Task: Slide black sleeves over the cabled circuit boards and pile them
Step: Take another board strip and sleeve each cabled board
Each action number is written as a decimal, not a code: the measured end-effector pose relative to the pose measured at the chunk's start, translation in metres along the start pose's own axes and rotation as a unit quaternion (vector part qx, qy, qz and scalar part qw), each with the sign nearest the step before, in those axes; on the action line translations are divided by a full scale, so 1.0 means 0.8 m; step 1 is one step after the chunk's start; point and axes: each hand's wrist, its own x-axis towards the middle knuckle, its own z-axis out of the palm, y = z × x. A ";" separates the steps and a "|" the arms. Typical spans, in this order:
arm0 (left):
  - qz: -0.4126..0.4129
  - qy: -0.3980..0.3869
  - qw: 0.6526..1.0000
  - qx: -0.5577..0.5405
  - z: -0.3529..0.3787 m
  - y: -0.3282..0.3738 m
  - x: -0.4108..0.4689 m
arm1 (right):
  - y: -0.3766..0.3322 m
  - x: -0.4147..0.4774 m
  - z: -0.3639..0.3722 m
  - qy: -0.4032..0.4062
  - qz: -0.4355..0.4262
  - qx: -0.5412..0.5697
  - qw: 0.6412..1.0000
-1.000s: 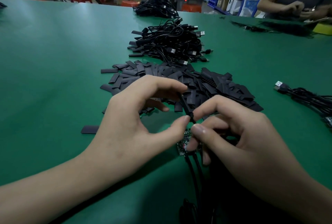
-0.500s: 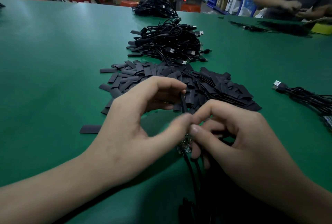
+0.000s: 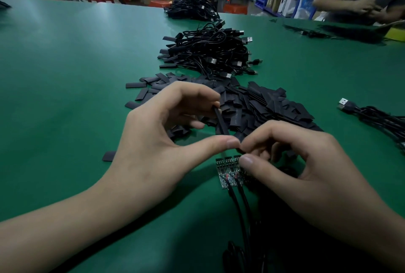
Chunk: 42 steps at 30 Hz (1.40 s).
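Sleeve [image 3: 221, 122]: one flat black piece is pinched end to end in the left grip. It is tilted, with its far end at the index fingertip and its near end at the thumb tip.
Left grip [image 3: 166, 141]: clamped on the sleeve. Index finger and thumb are arched into a ring, and the other fingers are curled behind it.
Right grip [image 3: 306, 174]: clamped on the circuit boards. The thumb tip is laid on the rightmost board, and the index fingertip is set against the left thumb tip at the sleeve's near end.
Circuit boards [image 3: 228, 172]: three small boards are seen side by side, uncovered, just below the point where both grips meet. The rightmost is partly hidden by the thumb.
Cables [image 3: 232, 196]: black leads are joined to the boards' near ends and are run toward the wearer, under the right grip.
Loose sleeves [image 3: 274, 106]: a heap is spread just beyond both grips, partly hidden by the left fingers.
Stray sleeve [image 3: 109, 155]: one piece is laid apart, just left of the left grip.
Cable pile [image 3: 210, 53]: tangled black cables with USB plugs are heaped beyond the loose sleeves.
Cable bundle [image 3: 381, 119]: found well to the right of the right grip.
Worktop [image 3: 65, 64]: green, and everything above is carried on it.
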 end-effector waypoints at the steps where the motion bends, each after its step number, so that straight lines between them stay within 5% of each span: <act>1: -0.003 0.005 1.000 -0.004 0.000 -0.001 0.000 | 0.000 0.001 -0.001 -0.004 0.001 -0.014 1.000; 6: -0.037 -0.014 0.999 0.011 0.002 -0.005 -0.001 | 0.003 0.004 -0.006 -0.006 -0.001 -0.020 1.000; 9: -0.039 -0.049 0.988 0.140 0.000 -0.004 -0.003 | 0.007 0.015 -0.026 0.045 0.012 0.091 0.995; 12: 0.011 -0.135 0.941 0.310 0.002 0.005 -0.010 | 0.022 0.041 -0.068 0.138 0.048 0.152 0.978; 16: 0.025 -0.199 0.895 0.399 0.006 0.016 -0.016 | 0.035 0.111 -0.113 0.182 0.070 0.026 0.980; 21: -0.018 -0.211 0.900 0.382 0.004 0.012 -0.015 | 0.037 0.242 -0.102 0.176 -0.003 -0.166 0.970; 27: -0.021 -0.214 0.924 0.316 0.009 0.003 -0.016 | 0.042 0.381 -0.023 0.041 -0.042 -0.268 0.962; 32: -0.145 -0.175 0.969 0.099 0.013 -0.005 -0.013 | 0.057 0.411 0.033 -0.117 -0.078 -0.441 0.886; 35: -0.211 -0.166 0.963 -0.019 0.005 -0.006 -0.007 | 0.057 0.399 0.037 -0.118 -0.087 -0.506 0.850; 38: -0.242 -0.141 0.956 -0.090 0.001 -0.005 -0.003 | 0.036 0.356 0.023 -0.060 -0.109 -0.435 0.892; 42: -0.250 -0.105 0.957 -0.101 -0.001 -0.004 0.002 | 0.003 0.228 -0.006 -0.053 -0.073 -0.188 0.978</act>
